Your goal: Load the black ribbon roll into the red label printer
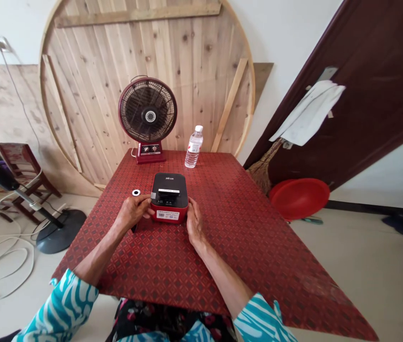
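A small red and black device (170, 186), which looks like a receipt printer, sits on the table with a dark slot and a white strip on top. The sticker (167, 215) on its red side faces me. At its left front corner, my left hand (134, 212) has its thumb and fingers closed on the edge. My right hand (196, 223) presses along the right side, fingertips partly hidden. Just beyond my left hand is a small round white piece with a dark centre (136, 193). Something dark shows under that hand; I cannot make it out.
The red patterned table (244, 247) holds a fan (148, 114) and a water bottle (194, 148) at its back. A round wooden panel (201, 71) leans on the wall. A stand base (62, 231) and a cable are at left, a red basin (301, 197) at right.
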A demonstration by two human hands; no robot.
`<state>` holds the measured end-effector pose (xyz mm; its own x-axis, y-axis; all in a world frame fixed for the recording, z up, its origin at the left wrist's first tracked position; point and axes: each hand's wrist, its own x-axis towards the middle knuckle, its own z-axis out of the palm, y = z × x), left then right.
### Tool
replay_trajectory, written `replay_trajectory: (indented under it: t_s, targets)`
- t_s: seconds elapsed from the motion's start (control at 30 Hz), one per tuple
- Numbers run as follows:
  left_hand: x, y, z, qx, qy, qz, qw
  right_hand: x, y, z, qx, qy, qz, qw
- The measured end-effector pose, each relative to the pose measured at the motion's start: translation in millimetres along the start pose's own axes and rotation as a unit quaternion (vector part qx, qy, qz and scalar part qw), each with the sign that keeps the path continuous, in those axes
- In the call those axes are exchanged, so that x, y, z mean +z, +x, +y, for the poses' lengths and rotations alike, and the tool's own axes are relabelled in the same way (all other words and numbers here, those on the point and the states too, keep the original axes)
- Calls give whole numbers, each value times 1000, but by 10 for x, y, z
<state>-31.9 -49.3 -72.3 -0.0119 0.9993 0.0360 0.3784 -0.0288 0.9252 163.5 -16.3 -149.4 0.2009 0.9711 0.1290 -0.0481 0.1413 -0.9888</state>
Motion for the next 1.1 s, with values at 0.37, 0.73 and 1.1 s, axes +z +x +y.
replay_trajectory:
  t_s: [0.37, 0.73, 1.1]
  targets:
    - [-137, 259, 188, -95, -80, -26, 992, -58, 31, 91, -11, 42, -8, 999]
    - [-188, 400, 299, -170, -77, -120, 975, -78, 77, 234, -17, 50, -12, 999]
    - [-239, 532, 342, -226, -74, -160, 958, -100, 62, 220, -15, 42, -16, 999]
